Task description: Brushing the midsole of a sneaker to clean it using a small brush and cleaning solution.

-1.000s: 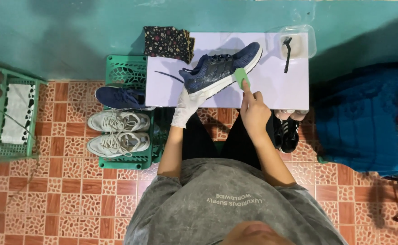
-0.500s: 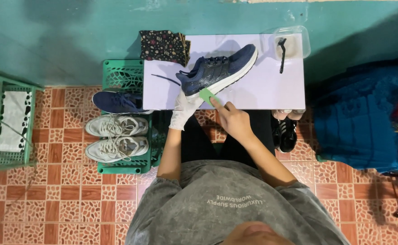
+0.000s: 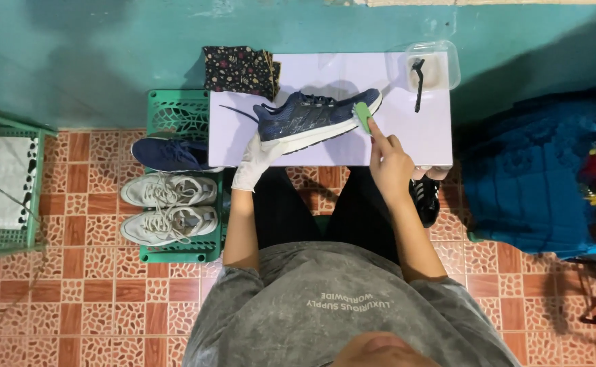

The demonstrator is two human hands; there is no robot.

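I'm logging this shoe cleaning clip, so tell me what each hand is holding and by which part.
The gloved left hand grips the navy sneaker at its heel end. The bare right hand pinches a small green pad against the toe.

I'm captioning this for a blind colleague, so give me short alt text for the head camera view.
Seen from above, a seated person steadies a navy sneaker on a small white table with a white-gloved left hand, while the bare right hand presses a small green pad to its toe. A clear tub holding a dark brush sits at the table's corner; more sneakers lie on a green crate on the tiled floor.
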